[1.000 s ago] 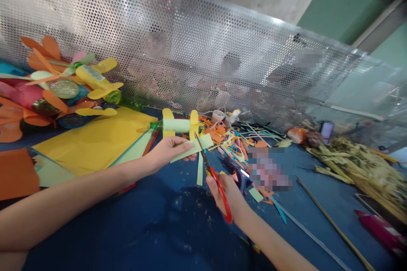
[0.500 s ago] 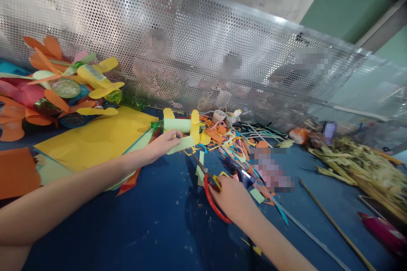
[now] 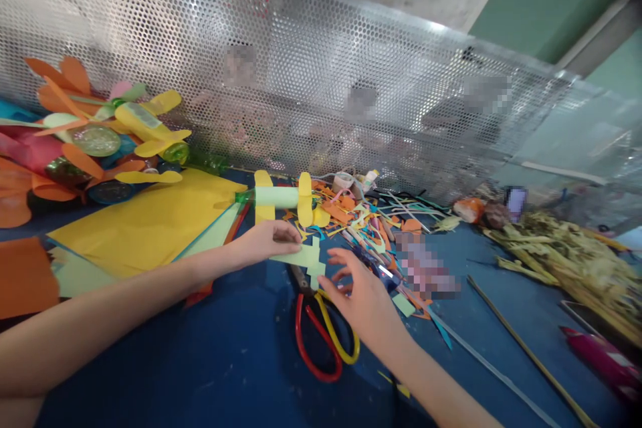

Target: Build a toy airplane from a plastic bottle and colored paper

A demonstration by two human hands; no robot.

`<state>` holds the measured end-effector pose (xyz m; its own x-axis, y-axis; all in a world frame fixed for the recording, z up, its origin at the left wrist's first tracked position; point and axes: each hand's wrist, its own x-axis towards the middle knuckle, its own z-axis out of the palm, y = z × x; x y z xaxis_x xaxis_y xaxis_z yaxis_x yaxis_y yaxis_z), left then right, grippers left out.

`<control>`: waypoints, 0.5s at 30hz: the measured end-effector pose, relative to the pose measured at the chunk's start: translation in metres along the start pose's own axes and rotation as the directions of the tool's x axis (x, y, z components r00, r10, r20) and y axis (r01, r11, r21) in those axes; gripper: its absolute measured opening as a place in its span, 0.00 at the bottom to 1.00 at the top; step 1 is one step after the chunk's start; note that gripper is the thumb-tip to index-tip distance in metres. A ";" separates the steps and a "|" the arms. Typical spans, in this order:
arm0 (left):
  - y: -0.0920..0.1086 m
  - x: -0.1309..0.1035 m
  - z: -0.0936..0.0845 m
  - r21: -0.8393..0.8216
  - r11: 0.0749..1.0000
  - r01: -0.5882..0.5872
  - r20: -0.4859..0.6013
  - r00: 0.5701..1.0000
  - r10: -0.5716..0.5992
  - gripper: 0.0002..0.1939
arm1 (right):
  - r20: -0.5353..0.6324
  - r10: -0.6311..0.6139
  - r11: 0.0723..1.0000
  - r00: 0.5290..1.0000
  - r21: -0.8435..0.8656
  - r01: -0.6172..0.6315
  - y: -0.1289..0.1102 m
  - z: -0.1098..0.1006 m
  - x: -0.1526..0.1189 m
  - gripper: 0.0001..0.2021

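Our left hand [image 3: 265,242] is clamped on a pale green paper strip [image 3: 295,257]; our right hand [image 3: 364,287] has its fingers apart, just beside a second green strip [image 3: 315,275] crossing the first one's end. We cannot tell whether a fingertip touches it. From the scissors [image 3: 337,348], lying on the blue surface [image 3: 200,368], we see open room from six to eight o'clock, the paper scraps [image 3: 346,208] toward one and the yellow-winged bottle [image 3: 275,198] toward eleven. The magenta container [image 3: 599,358] at three has a pale label we cannot read, and it nears the view's right edge. The paper hides the scissors' blade tips; blurring masks an item past our right hand.
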<state>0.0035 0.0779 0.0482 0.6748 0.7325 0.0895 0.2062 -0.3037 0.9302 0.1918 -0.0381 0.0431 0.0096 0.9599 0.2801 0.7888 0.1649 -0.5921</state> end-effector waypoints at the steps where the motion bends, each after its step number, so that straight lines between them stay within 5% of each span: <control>1: 0.000 -0.001 0.004 0.012 1.000 -0.013 0.022 1.000 0.013 0.07 | 0.043 0.023 0.991 0.999 0.132 -0.029 0.005 -0.001 0.005 0.18; 5: -0.001 -0.005 0.016 0.032 0.998 -0.051 0.064 0.997 0.049 0.06 | 0.265 0.081 0.902 0.961 0.390 -0.184 0.019 0.001 0.018 0.12; 9: -0.001 -0.005 0.013 0.100 0.993 -0.069 0.068 0.996 0.063 0.07 | 0.276 0.088 0.891 0.957 0.408 -0.200 0.027 0.003 0.021 0.11; 12: 0.000 0.001 -0.009 0.204 0.977 -0.066 -0.085 0.993 0.085 0.09 | 0.184 0.060 0.926 0.981 0.357 -0.124 0.033 0.000 0.023 0.09; 15: -0.006 0.010 -0.046 0.415 0.910 -0.013 -0.369 0.912 0.181 0.11 | 0.032 0.016 0.976 0.999 0.216 -0.022 0.039 -0.003 0.026 0.06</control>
<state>-0.0235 0.1155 0.0605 0.3913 0.8375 0.3815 0.4730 -0.5386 0.6973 0.2245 -0.0078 0.0295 0.0021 0.9692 0.2463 0.6367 0.1886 -0.7477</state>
